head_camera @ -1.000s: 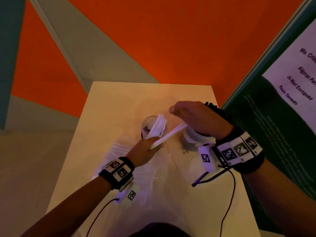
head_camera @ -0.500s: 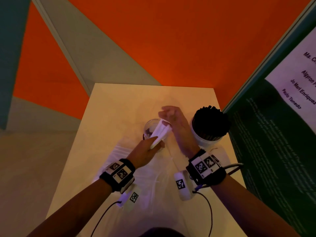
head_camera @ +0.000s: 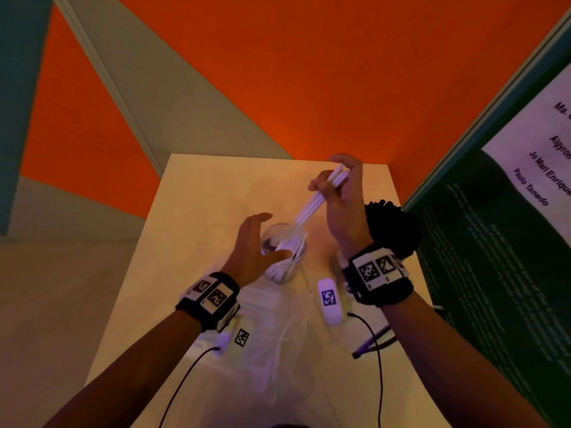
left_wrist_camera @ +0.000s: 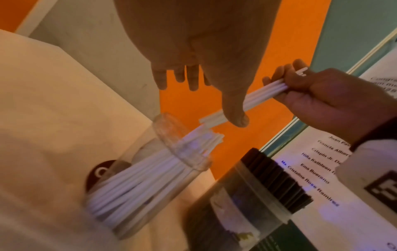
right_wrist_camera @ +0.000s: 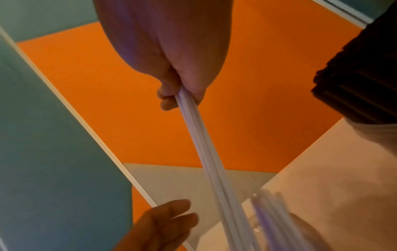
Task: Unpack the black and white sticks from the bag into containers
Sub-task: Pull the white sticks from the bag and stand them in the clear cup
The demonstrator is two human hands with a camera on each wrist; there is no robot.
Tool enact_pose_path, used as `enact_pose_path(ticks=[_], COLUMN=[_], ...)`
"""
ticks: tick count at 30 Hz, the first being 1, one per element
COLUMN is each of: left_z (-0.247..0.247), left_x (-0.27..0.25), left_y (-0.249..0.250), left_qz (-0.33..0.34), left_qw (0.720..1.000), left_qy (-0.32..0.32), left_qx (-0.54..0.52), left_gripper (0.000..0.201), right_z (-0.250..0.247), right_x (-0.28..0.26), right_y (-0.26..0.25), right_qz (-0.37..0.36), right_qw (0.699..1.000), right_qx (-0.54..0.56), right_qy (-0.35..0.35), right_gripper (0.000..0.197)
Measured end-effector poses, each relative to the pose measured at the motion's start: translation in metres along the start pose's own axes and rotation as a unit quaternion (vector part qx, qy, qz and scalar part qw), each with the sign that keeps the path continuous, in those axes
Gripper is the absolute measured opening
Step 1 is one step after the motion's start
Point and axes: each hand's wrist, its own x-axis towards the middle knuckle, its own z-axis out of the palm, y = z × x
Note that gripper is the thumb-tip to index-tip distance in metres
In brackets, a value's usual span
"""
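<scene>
My right hand (head_camera: 327,177) is raised over the far side of the table and grips a small bundle of white sticks (head_camera: 318,199) by its upper end. The bundle slants down with its lower tips just above the clear glass (head_camera: 285,273), which holds several white sticks (left_wrist_camera: 150,173). My left hand (head_camera: 272,236) is at the glass's left side with straight fingers and holds nothing; whether it touches the glass I cannot tell. Black sticks (head_camera: 392,230) fill a clear tub (left_wrist_camera: 247,208) to the right of the glass. The grip shows close up in the right wrist view (right_wrist_camera: 178,96).
A crumpled clear plastic bag (head_camera: 278,344) lies on the pale table (head_camera: 200,211) near me, under both wrists. A green board with a printed sheet (head_camera: 509,242) stands along the table's right edge. An orange wall rises behind the far edge.
The white bundle passed from my left hand to my right, which lifted it up and away over the glass. My left hand let go and opened beside the glass.
</scene>
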Motion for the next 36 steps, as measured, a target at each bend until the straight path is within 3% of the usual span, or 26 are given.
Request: enact_pose_path(ticks=[4,8,11,15,17,19,21,24,25,26,27,31,36], left_z=[0.002,0.006,0.007,0.006,0.007,0.011,0.020,0.034,0.037,0.039,0.039,0.026,0.000], left_x=[-0.011,-0.018,-0.022,-0.040,-0.053,-0.065,-0.074,-0.089,-0.092,-0.095,-0.097,-0.099,-0.099], left_y=[-0.028,-0.044,-0.052,-0.063,-0.065,-0.063,-0.060,-0.056,-0.055,-0.054,-0.052,-0.039,-0.031], left_qz=[-0.029,-0.011,-0.029,-0.037,-0.060,-0.098,-0.119,-0.105,-0.100,-0.095,-0.091,-0.064,-0.063], left_qw=[0.997,0.994,0.993,0.992,0.985,0.970,0.946,0.901,0.889,0.881,0.880,0.911,0.942], left_qy=[-0.029,-0.050,-0.037,-0.005,-0.055,-0.126,-0.202,-0.305,-0.327,-0.339,-0.343,-0.326,-0.280], left_qx=[0.070,0.099,0.104,0.124,0.151,0.183,0.225,0.289,0.305,0.316,0.315,0.245,0.175], left_gripper=[0.093,0.096,0.098,0.074,0.057,0.052,0.055,0.056,0.051,0.044,0.037,0.018,0.022], right_z=[0.004,0.005,-0.003,-0.020,-0.026,-0.030,-0.029,-0.022,-0.018,-0.013,-0.007,0.022,0.046], right_x=[-0.018,-0.038,-0.049,-0.078,-0.101,-0.125,-0.144,-0.169,-0.176,-0.182,-0.187,-0.197,-0.195], right_y=[0.031,0.059,0.074,0.082,0.081,0.081,0.081,0.093,0.097,0.100,0.101,0.109,0.120], right_qz=[0.035,0.074,0.077,0.043,0.030,0.078,0.193,0.331,0.344,0.346,0.342,0.238,0.152], right_qw=[0.996,0.979,0.964,0.961,0.957,0.940,0.895,0.721,0.682,0.667,0.670,0.743,0.759], right_qx=[-0.081,-0.184,-0.245,-0.272,-0.288,-0.326,-0.356,-0.409,-0.414,-0.411,-0.406,-0.429,-0.473], right_qy=[-0.026,-0.051,-0.069,-0.020,-0.013,-0.063,-0.190,-0.452,-0.495,-0.517,-0.518,-0.456,-0.420], right_gripper=[0.038,0.026,0.031,0.023,0.020,0.023,0.029,0.023,0.023,0.025,0.027,0.031,0.027])
